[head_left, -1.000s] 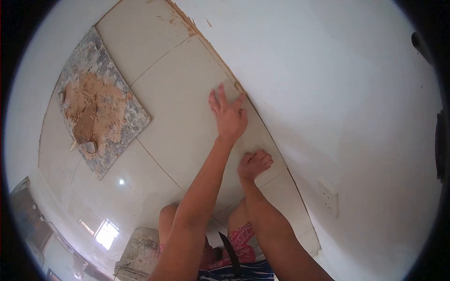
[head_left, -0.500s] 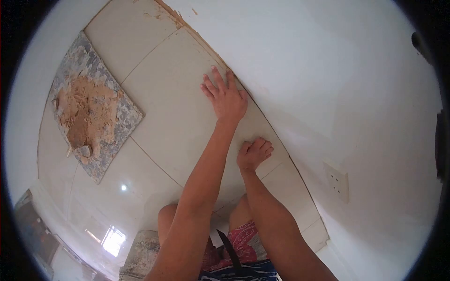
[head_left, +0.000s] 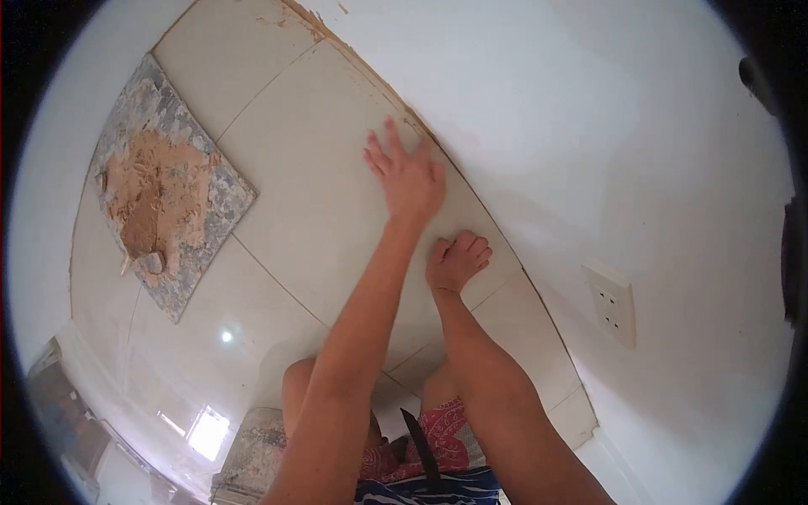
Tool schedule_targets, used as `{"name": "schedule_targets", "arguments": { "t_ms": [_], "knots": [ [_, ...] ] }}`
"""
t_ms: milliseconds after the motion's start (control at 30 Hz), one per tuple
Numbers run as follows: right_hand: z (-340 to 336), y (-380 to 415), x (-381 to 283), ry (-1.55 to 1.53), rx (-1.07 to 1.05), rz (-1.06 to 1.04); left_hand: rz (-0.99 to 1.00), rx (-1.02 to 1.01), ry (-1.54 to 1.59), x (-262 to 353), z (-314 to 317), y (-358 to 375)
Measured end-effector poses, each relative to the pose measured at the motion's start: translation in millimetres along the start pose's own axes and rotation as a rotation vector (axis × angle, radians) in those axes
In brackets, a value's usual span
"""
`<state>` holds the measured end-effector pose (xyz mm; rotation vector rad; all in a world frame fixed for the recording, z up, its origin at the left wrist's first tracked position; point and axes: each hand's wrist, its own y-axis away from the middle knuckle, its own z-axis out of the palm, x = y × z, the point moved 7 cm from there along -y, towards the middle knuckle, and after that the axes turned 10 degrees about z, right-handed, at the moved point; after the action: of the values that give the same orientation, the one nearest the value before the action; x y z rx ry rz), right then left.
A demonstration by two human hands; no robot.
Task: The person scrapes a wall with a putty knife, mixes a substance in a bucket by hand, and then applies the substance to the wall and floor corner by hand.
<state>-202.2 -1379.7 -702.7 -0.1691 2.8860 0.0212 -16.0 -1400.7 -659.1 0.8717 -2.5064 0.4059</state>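
Observation:
My left hand [head_left: 410, 187] reaches out over the pale floor tiles [head_left: 307, 181] with its fingers spread and nothing in its grasp. Its index finger is near the joint [head_left: 431, 136] where the floor meets the white wall [head_left: 539, 109]. Brownish filler lines the upper stretch of that joint. Closer to my body, my right hand [head_left: 459, 261] is curled into a fist just above the tiles, beside the wall's foot. Whatever its folded fingers may hold is hidden.
A stained board [head_left: 231, 192] lies on the floor at left, bearing a spread of brown paste [head_left: 181, 181] and a small block [head_left: 151, 263]. A wall socket [head_left: 612, 305] is at right. My knees and a worn seat-like block [head_left: 252, 450] are at the bottom.
My left index finger has drawn back from the wall joint, and the left hand has slipped slightly toward me. The right hand stays curled; the view has shifted a little.

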Motion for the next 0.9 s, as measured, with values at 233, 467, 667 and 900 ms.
{"name": "schedule_targets", "arguments": {
  "t_ms": [233,467,667,900],
  "knots": [
    [0.4,0.7,-0.6,-0.03,0.006,0.001,-0.001,0.016,-0.137,-12.0,6.2,-33.4],
    [2.0,1.1,0.6,-0.025,0.039,-0.021,0.001,-0.079,-0.094,31.9,7.7,12.2],
    [5.8,1.2,-0.8,0.192,0.127,-0.109,-0.018,0.08,0.065,1.7,-43.8,31.5],
    [-0.2,-0.5,-2.2,0.055,0.064,-0.026,-0.287,0.292,-0.319,-183.2,-141.8,40.7]
  ]
}}
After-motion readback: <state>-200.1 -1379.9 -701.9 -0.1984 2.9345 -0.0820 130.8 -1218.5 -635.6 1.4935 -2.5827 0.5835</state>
